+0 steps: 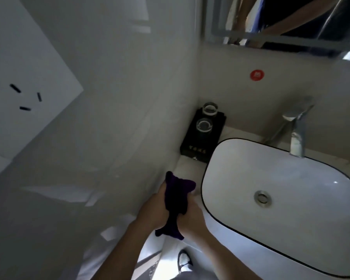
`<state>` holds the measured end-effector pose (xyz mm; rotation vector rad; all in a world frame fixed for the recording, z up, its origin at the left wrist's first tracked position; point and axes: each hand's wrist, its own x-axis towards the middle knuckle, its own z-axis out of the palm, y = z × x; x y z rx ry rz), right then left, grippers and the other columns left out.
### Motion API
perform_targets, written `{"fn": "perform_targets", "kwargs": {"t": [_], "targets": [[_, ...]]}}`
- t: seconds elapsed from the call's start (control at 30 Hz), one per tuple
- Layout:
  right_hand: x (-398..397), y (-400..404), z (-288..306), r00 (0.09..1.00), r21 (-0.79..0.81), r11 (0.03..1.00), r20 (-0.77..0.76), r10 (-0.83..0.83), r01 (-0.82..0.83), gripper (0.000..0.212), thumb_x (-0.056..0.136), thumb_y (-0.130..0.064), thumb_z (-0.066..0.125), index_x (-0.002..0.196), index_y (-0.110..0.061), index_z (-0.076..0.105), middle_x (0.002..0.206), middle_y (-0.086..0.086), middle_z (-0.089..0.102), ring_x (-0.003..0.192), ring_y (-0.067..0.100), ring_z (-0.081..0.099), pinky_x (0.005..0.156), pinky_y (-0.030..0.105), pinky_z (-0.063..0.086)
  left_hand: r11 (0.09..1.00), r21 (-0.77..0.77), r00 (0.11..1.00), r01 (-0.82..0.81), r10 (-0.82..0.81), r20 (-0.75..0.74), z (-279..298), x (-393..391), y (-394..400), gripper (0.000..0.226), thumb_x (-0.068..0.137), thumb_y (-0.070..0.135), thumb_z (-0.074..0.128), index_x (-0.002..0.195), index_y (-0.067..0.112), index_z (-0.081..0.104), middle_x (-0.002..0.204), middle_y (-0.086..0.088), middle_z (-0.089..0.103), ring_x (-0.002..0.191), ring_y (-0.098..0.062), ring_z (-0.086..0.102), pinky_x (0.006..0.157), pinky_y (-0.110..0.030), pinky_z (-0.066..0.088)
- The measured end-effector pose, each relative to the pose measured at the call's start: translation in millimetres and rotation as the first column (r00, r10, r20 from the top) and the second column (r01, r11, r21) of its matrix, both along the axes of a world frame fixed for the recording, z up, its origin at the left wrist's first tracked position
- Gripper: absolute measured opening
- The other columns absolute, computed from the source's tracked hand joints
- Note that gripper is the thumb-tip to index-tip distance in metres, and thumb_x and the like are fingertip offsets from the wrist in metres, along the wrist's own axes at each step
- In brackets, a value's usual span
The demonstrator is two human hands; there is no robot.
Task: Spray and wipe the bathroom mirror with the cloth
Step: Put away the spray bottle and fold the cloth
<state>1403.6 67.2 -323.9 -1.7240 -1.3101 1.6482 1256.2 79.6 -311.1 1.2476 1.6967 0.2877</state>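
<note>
A dark purple cloth [177, 201] is bunched between both hands over the counter, just left of the sink. My left hand [155, 207] grips its left side and my right hand [192, 219] grips its right side lower down. One end of the cloth sticks up above the hands, the other hangs below them. The mirror [287, 19] hangs on the wall at the top right and reflects a person's arm. No spray bottle is in view.
A white oval sink [226, 156] with a dark rim fills the lower right, a chrome tap [297, 130] behind it. A black tray [192, 150] with two glasses stands in the corner. A tiled wall runs close on the left. A red sticker [257, 75] marks the back wall.
</note>
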Motion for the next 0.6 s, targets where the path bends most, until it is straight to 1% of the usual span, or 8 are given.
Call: {"fn": "perform_targets", "kwargs": {"t": [0.07,0.13,0.17,0.23,0.33,0.4,0.5,0.6], "targets": [[-1.6,5.9,-10.6,0.999,0.005,0.999,0.033,-0.036,0.036,0.031,0.093,-0.007,0.051,0.114,-0.030,0.052,0.099,-0.007,0.067,0.094,0.016,0.068,0.072,0.019,0.055,1.000,0.003,0.998,0.020,-0.020,-0.058,-1.0,5.0,7.7,0.065,0.093,0.053,0.036,0.153,0.060,0.013,0.125,-0.003,0.065,0.111,-0.027,0.065,0.100,-0.053,0.052],[4.1,8.9,-26.3,0.995,0.013,0.998,0.082,-0.057,0.057,0.058,0.084,0.010,0.048,0.129,-0.027,0.047,0.117,-0.007,0.064,0.110,0.019,0.063,0.081,0.014,0.051,0.997,0.034,0.980,0.076,-0.068,-0.185,-7.1,9.0,13.3,0.083,0.094,0.019,0.045,0.159,0.049,0.003,0.138,-0.008,0.059,0.121,-0.032,0.060,0.102,-0.050,0.051],[7.3,6.4,-37.1,0.994,0.003,0.999,0.101,-0.046,0.046,0.070,0.081,0.013,0.048,0.140,-0.023,0.044,0.128,-0.005,0.059,0.120,0.019,0.058,0.092,0.016,0.048,0.997,0.033,0.972,0.070,-0.061,-0.226,-11.5,9.9,14.8,0.089,0.089,0.009,0.045,0.162,0.040,0.005,0.146,-0.011,0.052,0.129,-0.035,0.054,0.106,-0.050,0.048],[13.9,-4.5,-52.3,0.984,-0.058,0.998,0.179,0.024,-0.014,0.084,0.078,0.009,0.051,0.156,-0.014,0.030,0.146,0.002,0.047,0.137,0.022,0.045,0.110,0.027,0.041,0.998,0.014,0.973,0.057,-0.053,-0.226,-24.8,9.2,11.8,0.088,0.083,0.006,0.041,0.164,0.027,0.012,0.153,-0.015,0.042,0.139,-0.037,0.044,0.114,-0.050,0.042],[24.2,-19.9,-65.3,0.930,-0.057,0.982,0.316,0.189,-0.181,0.091,0.083,-0.004,0.054,0.163,-0.017,0.013,0.164,0.009,0.027,0.149,0.030,0.031,0.119,0.041,0.038,0.990,-0.046,0.969,0.133,-0.140,-0.205,-41.0,12.8,-1.8,0.074,0.093,-0.002,0.042,0.162,0.014,0.022,0.163,-0.014,0.032,0.149,-0.030,0.034,0.122,-0.039,0.031],[28.1,-26.0,-73.3,0.828,-0.016,0.918,0.427,0.364,-0.396,0.088,0.092,-0.007,0.057,0.164,-0.018,0.007,0.170,0.009,0.010,0.155,0.029,0.017,0.125,0.037,0.028,0.975,-0.085,0.952,0.207,-0.221,-0.211,-53.8,15.9,-10.5,0.066,0.098,-0.005,0.041,0.160,0.012,0.027,0.167,-0.009,0.027,0.153,-0.025,0.028,0.123,-0.029,0.022],[31.6,-28.4,-92.2,0.571,-0.040,0.726,0.588,0.573,-0.686,0.096,0.095,-0.012,0.062,0.164,-0.020,-0.004,0.173,0.006,-0.010,0.159,0.029,-0.004,0.130,0.040,0.006,0.933,-0.180,0.910,0.312,-0.348,-0.226,-76.2,14.6,-23.8,0.066,0.102,0.000,0.041,0.163,0.016,0.022,0.172,-0.007,0.011,0.158,-0.023,0.013,0.125,-0.029,0.013],[36.8,-21.6,-96.9,0.328,-0.167,0.556,0.659,0.677,-0.814,0.097,0.097,-0.016,0.062,0.164,-0.020,-0.007,0.171,0.005,-0.019,0.159,0.028,-0.013,0.126,0.048,-0.002,0.905,-0.253,0.889,0.341,-0.398,-0.224,-86.2,8.9,-31.7,0.067,0.103,0.002,0.042,0.164,0.018,0.018,0.173,-0.004,-0.004,0.160,-0.022,-0.002,0.126,-0.031,0.010]]}}
